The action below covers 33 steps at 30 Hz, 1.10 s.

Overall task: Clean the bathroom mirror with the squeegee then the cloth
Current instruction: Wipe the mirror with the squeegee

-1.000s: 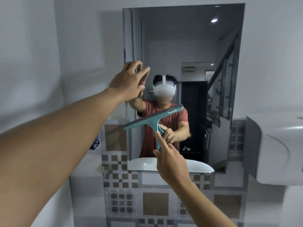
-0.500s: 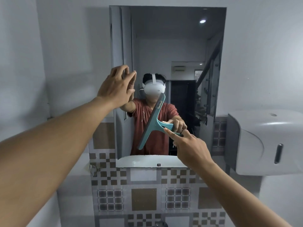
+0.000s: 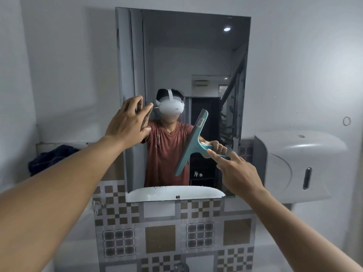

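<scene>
I'm doing the squeegee step: right hand (image 3: pixel 238 169) clamping the squeegee (image 3: pixel 193 142) handle, blade tilted on the mirror (image 3: pixel 186 55) lower-right, left hand (image 3: pixel 127 122) spread apart on mirror's left edge; next, probably dragging it sideways.

left hand (image 3: pixel 127 122) splayed, right hand (image 3: pixel 238 171) gripping

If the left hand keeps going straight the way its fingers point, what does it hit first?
Most likely the mirror: the left hand is open, its fingers aimed at the glass near the left edge. They look almost on it, but one view cannot confirm contact.
</scene>
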Motion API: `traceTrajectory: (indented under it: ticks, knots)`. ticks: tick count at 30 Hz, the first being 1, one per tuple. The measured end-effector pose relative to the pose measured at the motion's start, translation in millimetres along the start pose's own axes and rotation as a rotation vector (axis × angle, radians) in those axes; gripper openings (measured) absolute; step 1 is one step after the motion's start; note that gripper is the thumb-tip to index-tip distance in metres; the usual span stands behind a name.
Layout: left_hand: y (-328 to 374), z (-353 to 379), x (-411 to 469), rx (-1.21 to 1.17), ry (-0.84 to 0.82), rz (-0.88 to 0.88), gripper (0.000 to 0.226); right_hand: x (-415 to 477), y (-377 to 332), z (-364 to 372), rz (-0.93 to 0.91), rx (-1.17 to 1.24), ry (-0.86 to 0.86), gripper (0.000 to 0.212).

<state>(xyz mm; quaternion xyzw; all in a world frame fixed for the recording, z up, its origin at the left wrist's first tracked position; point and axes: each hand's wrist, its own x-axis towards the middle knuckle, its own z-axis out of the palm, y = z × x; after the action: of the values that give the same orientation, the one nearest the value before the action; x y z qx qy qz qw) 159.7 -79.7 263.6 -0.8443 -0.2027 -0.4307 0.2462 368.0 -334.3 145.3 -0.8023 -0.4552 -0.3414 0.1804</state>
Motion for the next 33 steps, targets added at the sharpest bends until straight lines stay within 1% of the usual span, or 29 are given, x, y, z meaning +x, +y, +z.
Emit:
traceTrajectory:
  ticks: [4,9,13,16,22,26,33]
  knots:
    - [8.6,5.2,-9.2,-0.018,-0.009,0.023,0.082,-5.4,4.1,1.2,0.010,0.008,0.000,0.063]
    - [13.0,6.5,-13.3,-0.039,-0.018,0.006,0.083,-8.2,7.1,0.0,0.050,-0.007,-0.029,0.065]
    - [11.9,7.6,-13.6,-0.041,-0.015,0.001,0.084,-19.7,17.9,1.5,0.137,0.047,-0.041,0.062]
    - [13.4,8.8,-14.4,-0.059,-0.006,-0.002,0.084,-28.3,18.3,7.8,0.166,0.077,-0.045,0.063]
    - [12.8,7.0,-13.5,-0.057,-0.005,0.004,0.085,-47.2,3.6,28.0,0.290,0.204,-0.066,0.062]
    - [12.2,5.1,-13.5,-0.054,-0.015,0.012,0.086,-49.7,-2.2,32.8,0.318,0.219,-0.052,0.063]
    - [12.2,3.9,-14.8,-0.085,-0.003,0.013,0.085,-60.8,-20.3,42.6,0.406,0.339,-0.107,0.067]
